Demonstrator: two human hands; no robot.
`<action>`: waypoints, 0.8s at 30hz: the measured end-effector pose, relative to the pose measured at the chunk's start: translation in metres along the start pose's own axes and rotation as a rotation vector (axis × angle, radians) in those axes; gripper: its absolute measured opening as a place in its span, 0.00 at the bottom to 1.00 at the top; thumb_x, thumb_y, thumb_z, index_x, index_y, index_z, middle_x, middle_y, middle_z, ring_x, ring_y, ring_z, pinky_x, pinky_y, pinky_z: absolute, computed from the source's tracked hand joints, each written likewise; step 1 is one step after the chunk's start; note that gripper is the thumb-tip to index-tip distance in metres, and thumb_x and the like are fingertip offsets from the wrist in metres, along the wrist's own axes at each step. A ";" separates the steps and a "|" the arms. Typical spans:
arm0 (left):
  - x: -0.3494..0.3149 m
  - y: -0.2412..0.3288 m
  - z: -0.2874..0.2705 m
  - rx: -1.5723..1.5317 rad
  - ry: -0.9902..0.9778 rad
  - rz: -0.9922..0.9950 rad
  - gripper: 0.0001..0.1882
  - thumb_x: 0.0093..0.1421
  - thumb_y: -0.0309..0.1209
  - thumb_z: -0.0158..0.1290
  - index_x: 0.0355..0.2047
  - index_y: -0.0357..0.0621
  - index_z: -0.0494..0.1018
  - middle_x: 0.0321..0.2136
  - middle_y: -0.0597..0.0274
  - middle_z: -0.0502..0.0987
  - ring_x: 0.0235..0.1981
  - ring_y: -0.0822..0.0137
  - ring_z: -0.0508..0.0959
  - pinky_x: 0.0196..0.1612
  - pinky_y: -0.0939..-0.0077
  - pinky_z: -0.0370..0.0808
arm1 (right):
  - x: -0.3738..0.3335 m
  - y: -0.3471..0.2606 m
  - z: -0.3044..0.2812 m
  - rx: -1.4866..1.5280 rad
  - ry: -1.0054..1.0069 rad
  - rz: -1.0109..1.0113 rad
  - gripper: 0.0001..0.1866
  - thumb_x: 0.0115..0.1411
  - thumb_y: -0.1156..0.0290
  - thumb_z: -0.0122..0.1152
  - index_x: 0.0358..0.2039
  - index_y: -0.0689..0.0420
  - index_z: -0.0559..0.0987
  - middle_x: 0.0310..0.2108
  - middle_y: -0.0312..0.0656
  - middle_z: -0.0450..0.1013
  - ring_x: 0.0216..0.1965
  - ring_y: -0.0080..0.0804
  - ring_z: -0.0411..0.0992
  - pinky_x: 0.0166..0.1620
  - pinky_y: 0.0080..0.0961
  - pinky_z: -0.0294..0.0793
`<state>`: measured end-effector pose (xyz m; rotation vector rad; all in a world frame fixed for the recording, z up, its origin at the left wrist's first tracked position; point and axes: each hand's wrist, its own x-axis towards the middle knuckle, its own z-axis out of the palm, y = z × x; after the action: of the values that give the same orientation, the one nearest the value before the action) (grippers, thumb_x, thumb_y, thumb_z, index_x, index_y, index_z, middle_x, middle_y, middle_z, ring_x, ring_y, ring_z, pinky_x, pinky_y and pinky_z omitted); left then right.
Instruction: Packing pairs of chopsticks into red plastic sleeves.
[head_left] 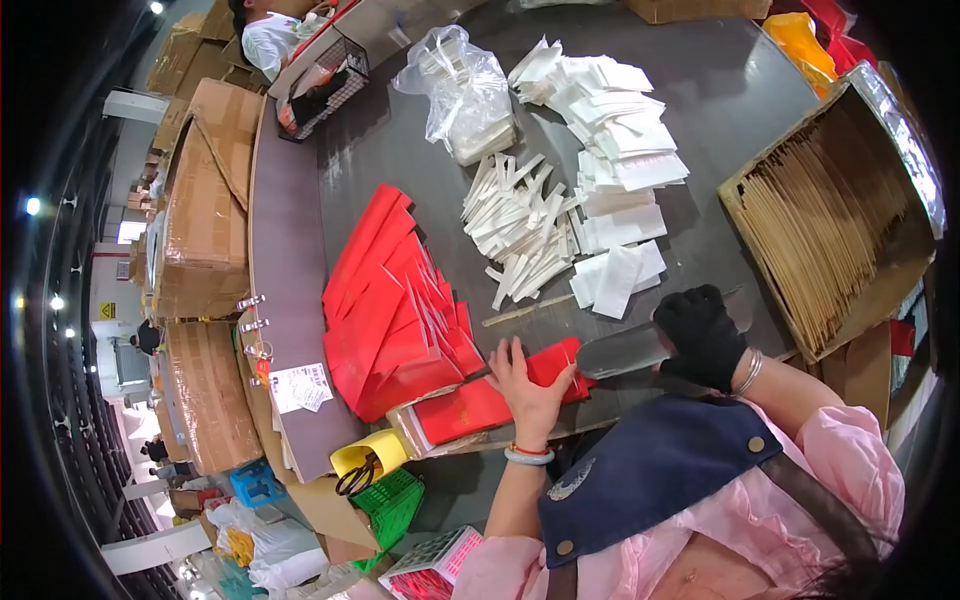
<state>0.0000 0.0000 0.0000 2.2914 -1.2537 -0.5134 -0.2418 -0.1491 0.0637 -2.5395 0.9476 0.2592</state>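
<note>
Down at the near edge of a dark grey table (720, 90), the person's left hand (530, 385) lies flat, fingers (510, 358) spread and open, pressing on a red envelope (552, 366) that tops a small red stack (465, 410); nothing is pinched, the palm simply holds the paper down; the envelope's long axis runs left to right, tilted slightly up toward the right, and it sticks out past the fingertips on that side.

Just to the right, the right hand (700, 335), in a black glove, is closed around a flat, greyish translucent blade-like strip (625, 350); what the strip is cannot be told; its free end points left and meets the right end of the red envelope, so the 2 hands face each other along 1 line, with the left hand on the envelope and the right hand beside it.

Further out, beyond the left hand, a fan of red envelopes (390, 300) spreads up and leftward; behind it lie loose white paper strips (515, 225) and stacks of white sheets (620, 150); a clear plastic bag (460, 85) sits at the far side; a cardboard box of tan sticks (830, 220) stands open at the right; a yellow cup holding scissors (365, 465) hangs below the table edge at the left.
</note>
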 end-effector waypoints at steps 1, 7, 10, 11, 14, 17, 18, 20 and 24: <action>0.000 0.002 0.001 -0.003 0.009 0.004 0.52 0.44 0.51 0.68 0.64 0.40 0.57 0.65 0.44 0.54 0.67 0.42 0.49 0.66 0.38 0.41 | 0.005 -0.003 0.005 0.044 0.035 -0.053 0.36 0.42 0.45 0.69 0.48 0.56 0.75 0.47 0.45 0.70 0.50 0.46 0.67 0.54 0.48 0.59; 0.020 -0.001 -0.009 -0.073 -0.019 0.175 0.46 0.47 0.46 0.67 0.61 0.37 0.61 0.61 0.41 0.60 0.65 0.42 0.55 0.66 0.48 0.49 | 0.032 -0.050 0.034 0.171 0.267 -0.242 0.34 0.45 0.46 0.68 0.48 0.54 0.75 0.46 0.46 0.71 0.50 0.44 0.68 0.55 0.48 0.60; 0.067 -0.006 -0.026 0.007 0.212 0.326 0.28 0.54 0.32 0.60 0.53 0.34 0.68 0.49 0.40 0.71 0.54 0.42 0.68 0.58 0.53 0.64 | 0.021 0.003 0.015 0.171 0.546 -0.166 0.32 0.47 0.49 0.69 0.49 0.53 0.75 0.47 0.46 0.71 0.50 0.45 0.68 0.55 0.45 0.61; 0.082 -0.011 -0.024 0.062 0.251 0.278 0.25 0.55 0.29 0.57 0.53 0.33 0.68 0.48 0.40 0.72 0.50 0.41 0.70 0.56 0.52 0.65 | 0.013 0.025 0.007 0.165 0.676 -0.073 0.31 0.48 0.51 0.69 0.49 0.52 0.75 0.47 0.46 0.71 0.50 0.45 0.68 0.55 0.44 0.63; 0.106 -0.042 -0.021 0.102 0.203 0.202 0.15 0.54 0.24 0.56 0.42 0.32 0.74 0.40 0.42 0.74 0.44 0.45 0.72 0.49 0.57 0.69 | -0.020 0.116 -0.036 0.432 0.934 0.352 0.24 0.50 0.66 0.70 0.48 0.56 0.75 0.44 0.46 0.73 0.48 0.47 0.70 0.54 0.37 0.67; 0.114 -0.028 -0.017 0.057 0.132 0.200 0.08 0.53 0.23 0.57 0.34 0.36 0.78 0.31 0.49 0.76 0.34 0.51 0.76 0.38 0.62 0.73 | -0.075 0.270 -0.040 0.059 1.120 0.661 0.19 0.60 0.61 0.62 0.47 0.59 0.76 0.44 0.51 0.73 0.48 0.49 0.71 0.52 0.37 0.70; 0.116 -0.021 -0.017 0.048 0.136 0.216 0.06 0.53 0.23 0.57 0.33 0.37 0.78 0.29 0.50 0.76 0.32 0.52 0.76 0.36 0.62 0.73 | -0.097 0.322 -0.039 -0.102 1.031 0.808 0.20 0.60 0.59 0.60 0.48 0.59 0.76 0.46 0.52 0.73 0.48 0.50 0.71 0.52 0.39 0.70; 0.118 -0.016 -0.020 0.023 0.148 0.199 0.04 0.53 0.23 0.58 0.30 0.37 0.78 0.27 0.52 0.75 0.28 0.54 0.76 0.33 0.64 0.73 | -0.116 0.395 -0.060 -0.259 0.815 1.015 0.25 0.59 0.52 0.56 0.51 0.56 0.75 0.48 0.54 0.73 0.49 0.51 0.71 0.53 0.44 0.70; 0.118 -0.021 -0.031 0.090 0.154 0.242 0.04 0.54 0.23 0.58 0.30 0.36 0.77 0.26 0.53 0.76 0.26 0.56 0.76 0.31 0.65 0.73 | -0.110 0.423 -0.099 -0.356 0.830 1.078 0.26 0.57 0.50 0.53 0.50 0.55 0.76 0.48 0.55 0.74 0.50 0.52 0.72 0.53 0.45 0.71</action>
<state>0.0913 -0.0840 0.0018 2.1633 -1.4750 -0.1959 -0.6004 -0.4175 0.0531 -2.1039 2.7367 -0.4167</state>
